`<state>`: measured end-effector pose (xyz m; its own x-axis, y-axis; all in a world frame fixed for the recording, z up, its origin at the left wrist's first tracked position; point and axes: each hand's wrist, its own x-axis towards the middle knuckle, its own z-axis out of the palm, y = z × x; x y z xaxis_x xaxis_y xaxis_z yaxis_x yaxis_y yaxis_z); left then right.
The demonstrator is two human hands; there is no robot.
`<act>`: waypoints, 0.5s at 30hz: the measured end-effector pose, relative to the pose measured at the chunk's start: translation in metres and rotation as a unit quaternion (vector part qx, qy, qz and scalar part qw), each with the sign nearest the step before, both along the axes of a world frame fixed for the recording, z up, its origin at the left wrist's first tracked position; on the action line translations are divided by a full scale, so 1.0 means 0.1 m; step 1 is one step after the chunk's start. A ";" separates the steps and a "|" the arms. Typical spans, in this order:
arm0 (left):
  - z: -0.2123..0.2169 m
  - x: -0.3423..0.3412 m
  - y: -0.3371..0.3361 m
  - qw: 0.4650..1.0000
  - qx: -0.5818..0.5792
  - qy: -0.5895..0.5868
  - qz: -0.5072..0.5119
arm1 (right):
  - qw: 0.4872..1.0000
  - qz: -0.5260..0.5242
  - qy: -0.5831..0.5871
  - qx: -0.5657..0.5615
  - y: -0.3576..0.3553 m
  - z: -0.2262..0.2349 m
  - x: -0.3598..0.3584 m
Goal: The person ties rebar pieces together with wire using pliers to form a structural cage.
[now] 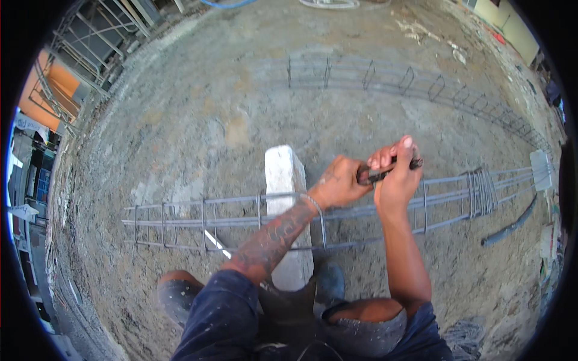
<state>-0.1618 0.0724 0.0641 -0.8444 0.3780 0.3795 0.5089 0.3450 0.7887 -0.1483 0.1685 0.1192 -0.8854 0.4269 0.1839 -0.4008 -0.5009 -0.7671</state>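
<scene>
Both of my hands meet above a long rebar cage (pixel 355 212), gripping a short dark metal hand tool (pixel 379 176) that looks like pincers. My left hand (pixel 341 182) is closed around its left end. My right hand (pixel 398 177) wraps the other end, thumb pointing up and away from me. The fingers hide much of the tool, so its exact kind is unclear. Under the cage, a whitish rectangular block (pixel 280 165) lies between my legs and extends past the far bars. Several square stirrups (pixel 481 191) are bunched around the bars to the right.
A second rebar cage (pixel 368 78) lies farther off on the muddy ground. At the right are a pale flat piece (pixel 540 170) by the cage end and a dark rod (pixel 510 224). A white stick (pixel 217 243) lies left of the block. Metal frames (pixel 96 42) stand far left.
</scene>
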 end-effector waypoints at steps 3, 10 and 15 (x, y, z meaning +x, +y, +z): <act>-0.10 0.10 0.02 0.995 -0.017 0.015 0.093 | 0.995 -0.030 -0.089 0.013 -0.19 0.05 -0.10; -0.14 -0.13 -0.01 0.968 0.000 -0.022 0.250 | 0.946 0.282 -0.152 0.057 -0.15 -0.10 -0.98; -0.04 -0.84 -0.15 0.948 0.083 -0.300 0.072 | 0.882 0.455 -0.107 -0.057 -0.10 -0.33 -1.63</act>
<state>-0.2460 0.0576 0.0605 -0.9651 0.2202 -0.1418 -0.0917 0.2232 0.9705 -0.3118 0.1590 0.0866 -0.8803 -0.4737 -0.0276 0.3554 -0.6197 -0.6997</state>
